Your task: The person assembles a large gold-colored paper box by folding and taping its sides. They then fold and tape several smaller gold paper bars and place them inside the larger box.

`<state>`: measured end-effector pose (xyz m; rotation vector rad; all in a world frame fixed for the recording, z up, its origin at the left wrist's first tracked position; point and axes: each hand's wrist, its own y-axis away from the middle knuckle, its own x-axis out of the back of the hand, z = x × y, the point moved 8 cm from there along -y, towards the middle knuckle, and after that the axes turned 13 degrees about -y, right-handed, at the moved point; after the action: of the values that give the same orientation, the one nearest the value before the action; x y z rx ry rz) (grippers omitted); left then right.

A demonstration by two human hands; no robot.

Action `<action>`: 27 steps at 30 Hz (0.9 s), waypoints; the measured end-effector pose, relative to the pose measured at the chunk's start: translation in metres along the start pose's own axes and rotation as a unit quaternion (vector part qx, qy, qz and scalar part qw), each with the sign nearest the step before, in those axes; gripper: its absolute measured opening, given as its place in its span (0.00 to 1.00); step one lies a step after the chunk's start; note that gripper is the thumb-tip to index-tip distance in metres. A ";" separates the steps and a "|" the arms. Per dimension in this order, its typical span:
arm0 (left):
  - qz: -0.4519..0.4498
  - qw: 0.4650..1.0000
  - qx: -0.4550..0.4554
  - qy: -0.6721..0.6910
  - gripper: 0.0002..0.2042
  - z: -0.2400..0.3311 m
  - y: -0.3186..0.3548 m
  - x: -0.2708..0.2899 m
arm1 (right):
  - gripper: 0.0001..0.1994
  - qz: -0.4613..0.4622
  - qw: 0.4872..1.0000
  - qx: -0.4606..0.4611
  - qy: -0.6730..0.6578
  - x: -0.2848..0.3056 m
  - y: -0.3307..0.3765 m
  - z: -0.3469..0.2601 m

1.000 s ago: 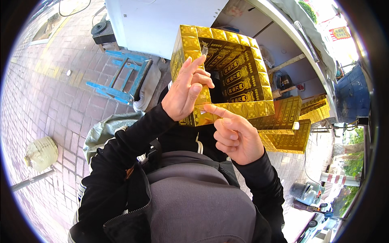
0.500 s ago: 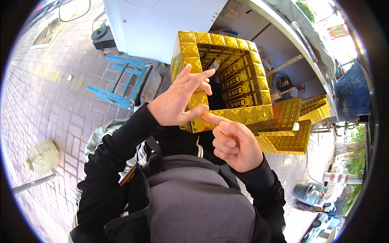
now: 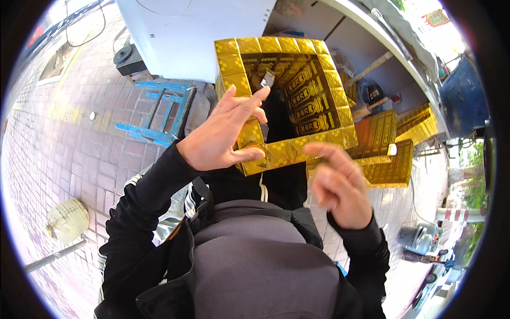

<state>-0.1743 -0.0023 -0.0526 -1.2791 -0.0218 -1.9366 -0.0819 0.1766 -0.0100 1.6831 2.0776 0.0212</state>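
Note:
In front of my torso stands a hollow, four-sided box of shiny gold paper (image 3: 332,114), its rim made of folded pieces and its inner walls dark with gold printing. My left hand (image 3: 226,125) lies over the left wall near the close corner. Its fingers reach across the rim and the thumb presses on the corner. A small silvery patch (image 3: 267,79) shows inside the box by the index fingertip. My right hand (image 3: 342,186), blurred by motion, is beside the near rim, index finger stretched out and the others bent; I see nothing in it.
More gold paper pieces (image 3: 390,165) are stacked at the right. A white panel (image 3: 186,40) and a shelf stand beyond the box. A blue frame stool (image 3: 166,114) is on the left paving, with a pale round container (image 3: 68,220) nearer. A blue barrel (image 3: 465,101) stands far right.
My right hand has drawn away from the near left corner, where its fingertip met my left thumb, toward the right. The left hand stays at the same corner; the whole view has shifted slightly.

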 end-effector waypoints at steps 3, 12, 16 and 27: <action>-0.015 1.000 0.006 -0.016 0.60 0.007 0.004 -0.001 | 0.16 0.054 0.975 0.167 0.135 0.031 -0.005 -0.031; -0.034 0.998 -0.020 -0.057 0.69 0.022 0.014 -0.004 | 0.33 0.293 0.719 0.316 0.546 0.116 -0.070 -0.063; 0.074 0.996 -0.045 -0.017 0.65 0.022 0.024 0.005 | 0.36 0.294 0.756 0.133 0.569 0.135 -0.099 -0.048; 0.163 0.723 0.290 0.605 0.37 -0.141 0.053 -0.083 | 0.28 0.327 0.736 0.389 0.447 0.061 0.007 -0.060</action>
<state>-0.2356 -0.0473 -0.2068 0.4975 0.2260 -1.8616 -0.1058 0.2516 0.0245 3.4213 2.0179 0.2669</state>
